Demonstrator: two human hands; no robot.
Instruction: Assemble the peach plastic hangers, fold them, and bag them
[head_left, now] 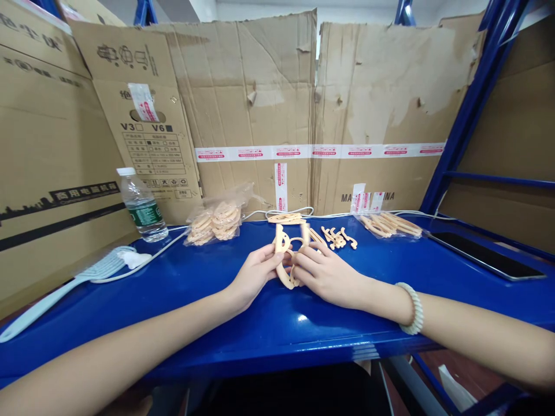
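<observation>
Ok, we've got a tan curvy assembly (280,238) over the worktop (277,329), btwn both hands: L hand (254,274) grip pinched on its L side, R hand (327,276) grip closed round its R side. Loose curved pcs (340,237) just behind; bagged rings (225,221) farther L, phone (489,254) far R.

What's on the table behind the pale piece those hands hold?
Behind the pale piece lie flat pale strips, with upright cardboard farther back. Anything directly behind the left hand and right hand is covered and cannot be seen.
</observation>
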